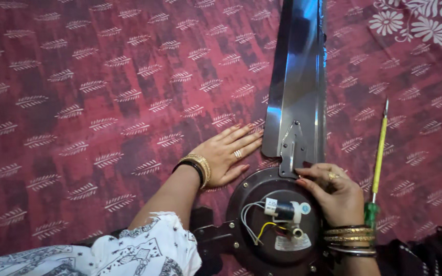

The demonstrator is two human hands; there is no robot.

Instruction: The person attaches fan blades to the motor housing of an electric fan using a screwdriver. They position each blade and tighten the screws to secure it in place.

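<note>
Head view, looking down at a maroon cloth (103, 102) with a pale leaf print; it fills the frame. A white flower motif sits in the upper right corner.

Lower left of frame: white patterned sleeve (129, 253) on the left arm, which runs up and right toward centre.

Centre: left hand (228, 153), open, palm down, fingers spread flat on the cloth. Fingertips lie just beside the lower left edge of the fan blade. Gold and dark bangles at the wrist, ring on one finger. Holds nothing.

Centre right: dark metal fan blade (297, 76), running from the top edge down to its bracket, which meets the round motor housing (246, 204) at lower centre. Housing lies open side up, showing a capacitor (285, 209) and white, yellow and red wires.

Right of housing: right hand (336, 197), fingers curled, fingertips pressed at the blade bracket and housing rim. Whether it pinches anything small, cannot tell. Gold bangles at the wrist.

Far right: screwdriver (379, 158), yellow shaft and green handle, lying on the cloth just beside the right hand, untouched.
</note>
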